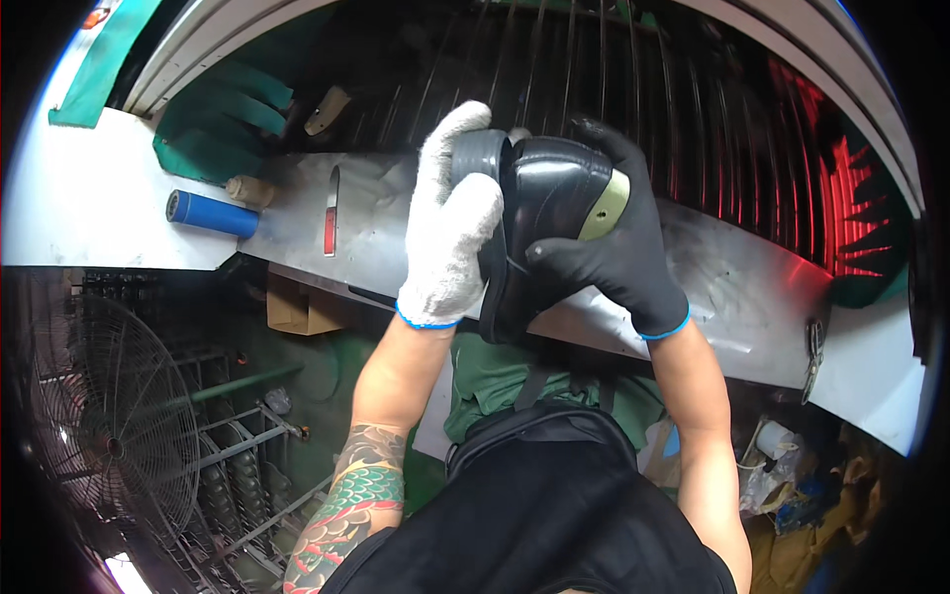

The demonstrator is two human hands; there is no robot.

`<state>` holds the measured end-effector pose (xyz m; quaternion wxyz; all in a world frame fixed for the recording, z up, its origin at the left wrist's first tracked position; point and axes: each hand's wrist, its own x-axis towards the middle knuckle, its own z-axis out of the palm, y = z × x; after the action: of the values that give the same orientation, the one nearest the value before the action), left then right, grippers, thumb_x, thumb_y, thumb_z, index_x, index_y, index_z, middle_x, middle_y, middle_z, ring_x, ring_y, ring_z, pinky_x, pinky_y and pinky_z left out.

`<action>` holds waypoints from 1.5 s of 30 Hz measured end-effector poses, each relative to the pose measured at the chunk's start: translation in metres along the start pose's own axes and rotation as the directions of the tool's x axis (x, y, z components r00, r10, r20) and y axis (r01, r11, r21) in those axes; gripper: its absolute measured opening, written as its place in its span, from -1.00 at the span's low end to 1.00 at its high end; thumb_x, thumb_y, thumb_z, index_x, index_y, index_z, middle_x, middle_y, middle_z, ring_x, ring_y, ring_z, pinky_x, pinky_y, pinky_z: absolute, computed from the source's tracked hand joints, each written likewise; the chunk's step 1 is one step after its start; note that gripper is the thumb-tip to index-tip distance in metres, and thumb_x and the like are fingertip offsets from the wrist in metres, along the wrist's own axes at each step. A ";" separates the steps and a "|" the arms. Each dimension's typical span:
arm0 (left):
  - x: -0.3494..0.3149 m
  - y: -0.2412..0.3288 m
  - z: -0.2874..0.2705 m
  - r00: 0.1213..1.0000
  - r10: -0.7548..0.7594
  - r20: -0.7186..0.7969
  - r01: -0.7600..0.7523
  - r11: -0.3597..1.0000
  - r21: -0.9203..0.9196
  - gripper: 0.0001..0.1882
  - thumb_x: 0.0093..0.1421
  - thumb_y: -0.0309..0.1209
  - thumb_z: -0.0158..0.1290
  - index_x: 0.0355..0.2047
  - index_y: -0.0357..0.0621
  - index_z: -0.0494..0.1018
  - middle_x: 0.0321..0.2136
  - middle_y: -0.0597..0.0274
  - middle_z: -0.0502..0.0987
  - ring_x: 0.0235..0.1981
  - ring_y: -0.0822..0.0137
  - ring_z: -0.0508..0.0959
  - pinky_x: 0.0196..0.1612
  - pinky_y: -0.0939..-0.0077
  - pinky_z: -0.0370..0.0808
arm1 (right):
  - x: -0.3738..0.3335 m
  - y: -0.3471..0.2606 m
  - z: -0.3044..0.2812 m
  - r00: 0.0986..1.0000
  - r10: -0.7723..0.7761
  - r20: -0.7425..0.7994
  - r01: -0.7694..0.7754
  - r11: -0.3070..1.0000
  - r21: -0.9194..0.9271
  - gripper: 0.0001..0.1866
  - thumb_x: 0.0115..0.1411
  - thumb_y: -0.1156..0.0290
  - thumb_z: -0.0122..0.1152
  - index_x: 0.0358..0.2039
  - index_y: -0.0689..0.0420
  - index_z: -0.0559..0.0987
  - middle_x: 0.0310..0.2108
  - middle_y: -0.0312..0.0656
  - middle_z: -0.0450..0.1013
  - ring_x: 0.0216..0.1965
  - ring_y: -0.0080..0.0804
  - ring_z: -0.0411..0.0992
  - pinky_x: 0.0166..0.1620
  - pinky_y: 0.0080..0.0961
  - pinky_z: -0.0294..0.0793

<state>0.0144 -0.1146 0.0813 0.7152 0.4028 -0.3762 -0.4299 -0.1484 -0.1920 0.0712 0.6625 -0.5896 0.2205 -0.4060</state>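
A black shoe [554,178] is held up in front of me, above the front edge of a metal work surface. Its thick black sole [482,150] faces left, against the shoe's upper. A yellow-green shoe last [604,208] with a small hole shows in the shoe's opening on the right. My left hand [450,233], in a white knit glove, is closed round the sole side. In a dark glove, my right hand [628,233] grips the upper and last from the right, thumb toward me. The shoe's far side is hidden.
Beyond the metal ledge [732,297] lies a bed of dark rollers [426,99], with red light at its right. A red-handled knife [331,228] and a blue cylinder [210,213] lie left. A large fan [114,445] stands lower left; green strips [213,124] hang behind.
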 end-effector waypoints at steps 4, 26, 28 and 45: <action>-0.009 -0.026 0.007 0.956 -0.105 -0.276 -0.112 0.736 -0.668 -0.41 0.43 -0.04 0.12 0.37 0.16 0.26 0.13 0.00 0.50 0.07 0.08 0.57 0.09 -0.01 0.62 | -0.008 0.018 -0.016 0.996 -0.011 -0.089 0.011 1.000 -0.001 0.09 -0.21 0.44 0.80 0.30 0.19 0.29 0.15 -0.09 0.49 0.12 -0.36 0.52 0.16 -0.33 0.59; -0.020 0.029 0.007 0.959 0.221 0.177 -0.259 0.938 0.231 -0.14 0.33 -0.15 0.17 0.46 -0.37 0.12 0.27 -0.15 0.45 0.27 0.09 0.49 0.37 0.19 0.38 | -0.017 -0.007 0.005 0.910 -0.377 0.174 0.394 0.916 -0.072 -0.04 -0.10 0.23 0.77 0.23 0.23 0.37 0.26 0.12 0.38 0.29 -0.06 0.41 0.30 -0.15 0.44; -0.021 0.031 0.001 0.899 0.339 0.278 -0.417 0.859 0.299 -0.11 0.24 -0.10 0.26 0.42 -0.35 0.20 0.28 -0.20 0.44 0.28 0.00 0.48 0.36 0.11 0.38 | -0.017 -0.017 0.003 0.854 -0.458 0.244 0.489 0.868 -0.081 -0.15 -0.11 0.32 0.75 0.17 0.21 0.47 0.22 0.17 0.45 0.25 0.10 0.46 0.27 -0.12 0.47; -0.106 0.031 -0.001 0.893 0.443 0.082 -0.449 0.866 0.219 -0.61 0.34 0.02 0.18 -0.19 -0.06 0.54 -0.13 -0.20 0.62 0.00 -0.25 0.60 0.16 -0.33 0.48 | -0.084 -0.021 0.026 0.808 -0.401 0.432 0.580 0.669 -0.465 -0.44 0.05 0.47 0.35 0.11 0.32 0.56 0.04 0.15 0.57 0.07 0.13 0.59 0.13 -0.08 0.62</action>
<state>-0.0119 -0.0079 0.0882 0.7374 0.3796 -0.5170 -0.2118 -0.1819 -0.1090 0.0811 0.3408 -0.8521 0.0631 -0.3922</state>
